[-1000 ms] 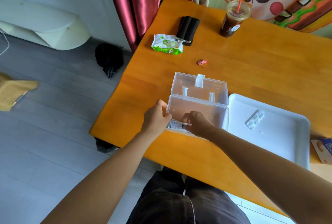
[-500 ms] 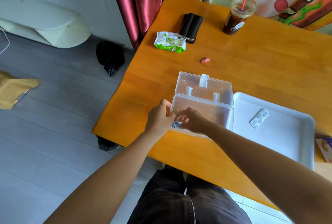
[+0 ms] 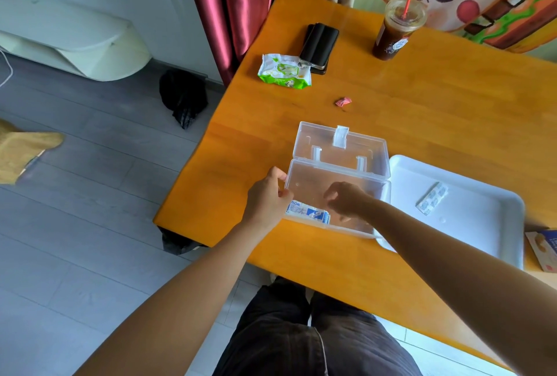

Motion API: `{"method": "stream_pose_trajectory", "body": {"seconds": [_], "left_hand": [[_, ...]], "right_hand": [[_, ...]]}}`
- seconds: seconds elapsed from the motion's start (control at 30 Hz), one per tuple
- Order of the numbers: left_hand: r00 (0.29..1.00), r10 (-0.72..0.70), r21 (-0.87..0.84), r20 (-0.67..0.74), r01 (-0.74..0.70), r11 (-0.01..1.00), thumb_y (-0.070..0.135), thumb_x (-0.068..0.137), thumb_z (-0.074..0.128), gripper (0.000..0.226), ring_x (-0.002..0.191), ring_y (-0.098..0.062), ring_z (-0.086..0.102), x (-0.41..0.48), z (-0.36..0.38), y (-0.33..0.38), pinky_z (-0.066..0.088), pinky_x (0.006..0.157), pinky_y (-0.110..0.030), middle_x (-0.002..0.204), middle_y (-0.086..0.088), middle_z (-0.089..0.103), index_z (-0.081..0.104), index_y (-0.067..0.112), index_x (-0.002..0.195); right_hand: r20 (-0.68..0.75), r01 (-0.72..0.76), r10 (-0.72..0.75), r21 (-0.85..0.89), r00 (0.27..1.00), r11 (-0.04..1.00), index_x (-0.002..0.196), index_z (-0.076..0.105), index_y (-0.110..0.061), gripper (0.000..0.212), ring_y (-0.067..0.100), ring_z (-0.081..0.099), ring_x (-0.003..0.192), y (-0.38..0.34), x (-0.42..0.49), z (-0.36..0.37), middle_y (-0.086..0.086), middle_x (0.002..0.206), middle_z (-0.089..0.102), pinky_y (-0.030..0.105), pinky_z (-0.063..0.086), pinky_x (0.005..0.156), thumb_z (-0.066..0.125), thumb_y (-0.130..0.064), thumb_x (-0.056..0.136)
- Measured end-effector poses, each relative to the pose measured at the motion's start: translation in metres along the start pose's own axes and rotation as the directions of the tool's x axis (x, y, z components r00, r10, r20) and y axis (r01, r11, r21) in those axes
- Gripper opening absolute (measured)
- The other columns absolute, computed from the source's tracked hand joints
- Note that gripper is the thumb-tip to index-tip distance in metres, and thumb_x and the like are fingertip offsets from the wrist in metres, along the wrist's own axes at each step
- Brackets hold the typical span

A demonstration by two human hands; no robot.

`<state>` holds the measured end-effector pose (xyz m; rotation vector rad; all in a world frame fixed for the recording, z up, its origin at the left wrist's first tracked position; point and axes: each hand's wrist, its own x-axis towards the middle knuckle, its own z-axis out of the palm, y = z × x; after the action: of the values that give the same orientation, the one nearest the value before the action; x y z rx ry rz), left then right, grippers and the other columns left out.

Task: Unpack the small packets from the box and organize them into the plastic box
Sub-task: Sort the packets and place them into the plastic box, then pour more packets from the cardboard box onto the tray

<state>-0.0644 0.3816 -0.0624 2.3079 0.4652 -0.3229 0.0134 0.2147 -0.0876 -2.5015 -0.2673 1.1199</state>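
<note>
The clear plastic box (image 3: 340, 176) stands open on the orange table, its lid (image 3: 340, 146) folded back. A small stack of blue-and-white packets (image 3: 309, 213) lies in its near left corner. My left hand (image 3: 266, 197) grips the box's left near corner, thumb on the rim. My right hand (image 3: 346, 199) hovers inside the box just right of the packets, fingers loosely curled and holding nothing. One more packet (image 3: 431, 198) lies on the white tray (image 3: 488, 234) to the right. The cardboard packet box (image 3: 542, 250) shows at the right edge.
On the far side of the table are an iced drink with a red straw (image 3: 398, 30), a black wallet (image 3: 319, 44), a green wipes pack (image 3: 284, 71) and a small red wrapper (image 3: 343, 102). The table's left edge (image 3: 193, 164) drops to the grey floor.
My right hand has let go of the packet it was setting into the box's near left corner and has drawn back to the right. My left hand stays on the box corner.
</note>
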Motion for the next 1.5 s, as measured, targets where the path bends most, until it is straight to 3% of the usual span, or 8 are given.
{"method": "stream_pose_trajectory", "body": {"seconds": [0.17,0.4,0.5,0.73,0.87,1.0,1.23,1.5], "left_hand": [[1.0,0.011,0.003,-0.004,-0.011,1.0,0.017,0.095,0.055,0.02,0.072,-0.024,0.065,0.001,0.0,-0.001,0.054,0.052,-0.04,0.085,-0.008,0.065,0.049,0.015,0.113],[1.0,0.019,0.014,-0.006,-0.019,1.0,0.017,0.096,0.054,0.021,0.063,-0.017,0.06,0.0,0.001,-0.002,0.044,0.039,-0.019,0.087,-0.005,0.064,0.049,0.013,0.116],[1.0,0.022,0.009,-0.017,-0.022,1.0,0.014,0.094,0.055,0.022,0.055,-0.018,0.055,0.001,0.001,-0.002,0.049,0.049,-0.032,0.084,-0.008,0.065,0.051,0.012,0.116],[0.998,0.04,0.014,-0.04,-0.039,0.999,0.013,0.094,0.055,0.02,0.05,-0.011,0.051,-0.001,0.003,-0.003,0.044,0.046,-0.026,0.084,-0.003,0.064,0.051,0.013,0.114],[0.995,0.061,0.097,-0.073,-0.054,0.994,0.022,0.095,0.056,0.02,0.053,-0.01,0.047,-0.003,0.001,0.0,0.031,0.043,-0.017,0.08,-0.001,0.062,0.052,0.015,0.113],[0.99,0.057,0.185,-0.13,-0.032,0.982,0.032,0.094,0.056,0.028,0.066,-0.018,0.056,-0.004,-0.005,0.008,0.046,0.056,-0.033,0.078,0.001,0.059,0.049,0.017,0.117],[0.936,0.19,0.238,-0.297,-0.12,0.964,0.023,0.091,0.059,0.019,0.078,-0.021,0.057,-0.009,0.011,0.052,0.047,0.058,-0.032,0.102,-0.003,0.056,0.055,0.019,0.11],[0.852,0.472,-0.051,0.227,-0.474,0.879,0.017,0.09,0.054,0.014,0.065,-0.012,0.053,-0.021,0.109,0.189,0.039,0.06,-0.026,0.075,0.01,0.057,0.066,0.021,0.095]], "right_hand": [[0.043,-0.049,0.044,0.119,0.998,0.992,0.111,0.067,-0.009,0.034,0.024,0.059,0.103,-0.003,-0.001,0.016,0.008,0.124,0.06,0.025,0.053,0.077,0.067,0.005,0.08],[-0.01,0.153,-0.153,0.056,0.988,0.987,0.119,0.065,-0.011,0.034,0.019,0.061,0.107,-0.009,-0.002,0.012,0.006,0.123,0.064,0.028,0.047,0.091,0.064,-0.002,0.086],[0.036,0.237,-0.238,0.028,0.971,0.971,0.119,0.066,-0.01,0.03,0.02,0.059,0.11,-0.017,-0.002,0.021,0.006,0.124,0.064,0.03,0.046,0.098,0.057,-0.003,0.091],[0.052,0.278,-0.281,0.06,0.958,0.959,0.122,0.062,-0.008,0.03,0.021,0.057,0.115,-0.019,-0.008,0.021,0.005,0.127,0.061,0.031,0.042,0.104,0.049,-0.005,0.096],[-0.041,0.281,-0.278,0.122,0.96,0.952,0.121,0.062,-0.008,0.027,0.022,0.059,0.113,-0.012,-0.011,0.012,0.006,0.125,0.062,0.025,0.044,0.095,0.052,-0.008,0.095],[-0.05,0.317,-0.313,0.115,0.948,0.941,0.116,0.065,-0.009,0.024,0.017,0.061,0.11,0.005,-0.023,-0.002,0.004,0.122,0.065,0.025,0.046,0.096,0.052,-0.01,0.095],[-0.264,0.427,-0.379,0.16,0.887,0.89,0.111,0.069,-0.011,0.022,0.011,0.063,0.094,0.042,-0.065,-0.039,0.0,0.111,0.068,0.02,0.049,0.087,0.055,-0.009,0.094],[-0.567,0.352,-0.111,0.335,0.816,0.874,0.1,0.069,-0.012,0.021,0.01,0.068,0.073,0.177,-0.148,-0.112,0.004,0.088,0.071,0.022,0.053,0.072,0.051,-0.002,0.093]]}}
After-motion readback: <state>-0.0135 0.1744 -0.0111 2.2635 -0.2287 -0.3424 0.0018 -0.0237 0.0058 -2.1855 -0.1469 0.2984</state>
